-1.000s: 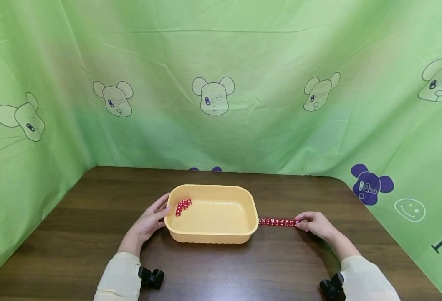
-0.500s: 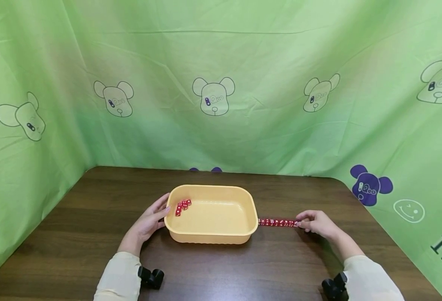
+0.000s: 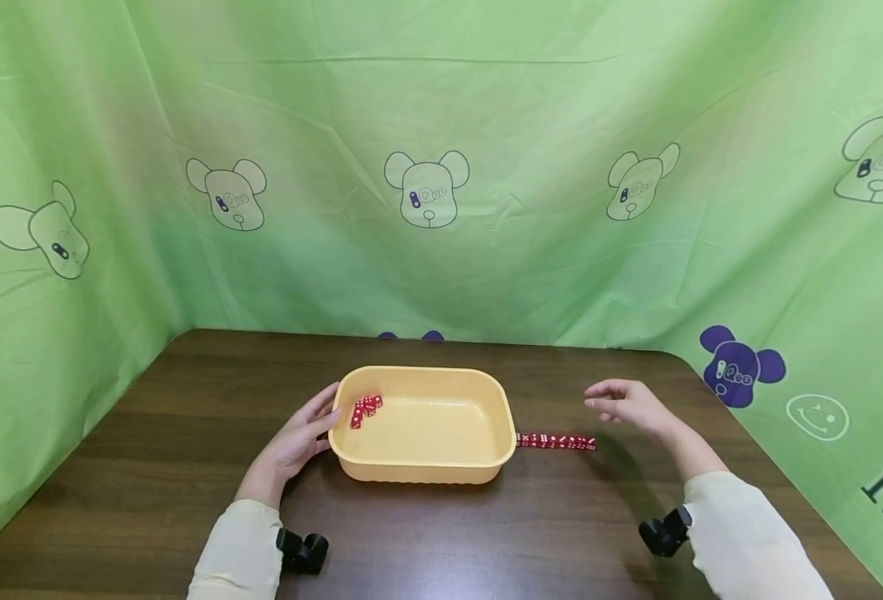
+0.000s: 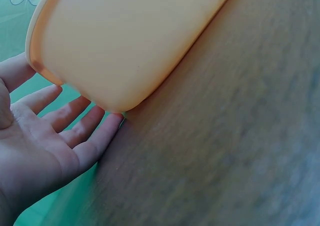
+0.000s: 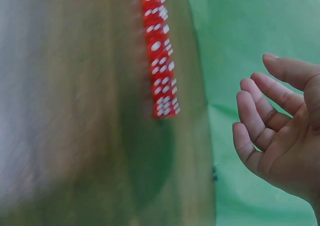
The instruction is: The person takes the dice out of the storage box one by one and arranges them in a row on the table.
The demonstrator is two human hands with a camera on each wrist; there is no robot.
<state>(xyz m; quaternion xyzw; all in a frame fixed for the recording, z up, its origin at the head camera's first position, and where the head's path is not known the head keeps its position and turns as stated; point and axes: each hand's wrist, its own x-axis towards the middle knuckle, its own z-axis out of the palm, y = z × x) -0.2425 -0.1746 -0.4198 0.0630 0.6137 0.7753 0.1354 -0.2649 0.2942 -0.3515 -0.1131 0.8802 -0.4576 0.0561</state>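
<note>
"What's on your feed?"

"I see a table (image 3: 441, 542) with a tub (image 3: 426, 472) on it; the left hand (image 3: 291, 446) lays relaxed, extended fingers against the tub's left end."

"And the right?"

"The right hand (image 3: 630, 406) hangs right of the tub, fingers loose, holding nothing. A row of dice (image 3: 557, 442) runs rightward from the tub; loose dice (image 3: 369, 405) lie inside its left end."

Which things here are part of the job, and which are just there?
Part of the job: yellow rectangular plastic tub; small red cubic dice inside it; straight row of red dice outside it.
Just there: brown wooden table; green cloth backdrop.
</note>
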